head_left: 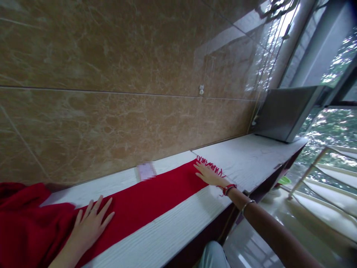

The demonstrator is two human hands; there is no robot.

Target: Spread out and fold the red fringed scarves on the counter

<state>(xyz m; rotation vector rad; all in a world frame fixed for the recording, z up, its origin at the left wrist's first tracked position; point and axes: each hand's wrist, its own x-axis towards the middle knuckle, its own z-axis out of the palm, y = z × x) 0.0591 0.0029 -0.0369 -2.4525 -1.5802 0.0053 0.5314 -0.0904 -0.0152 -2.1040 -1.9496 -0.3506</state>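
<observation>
A red scarf [156, 198] lies stretched along the white countertop, smooth in the middle. Its fringed end points to the right, and a loose bunched heap of it fills the lower left corner. My left hand [90, 225] rests flat on the scarf beside the bunched part, fingers spread. Near the fringe, my right hand [206, 174] lies palm down on the cloth with its fingers stretched out. Neither hand grips anything.
Behind the scarf, a small blurred-out pinkish item [146, 171] sits against the brown marble wall [125, 123]. A grey boxy appliance [287, 113] stands at the counter's far right end. To the right is a rack with pale shelves [330, 191].
</observation>
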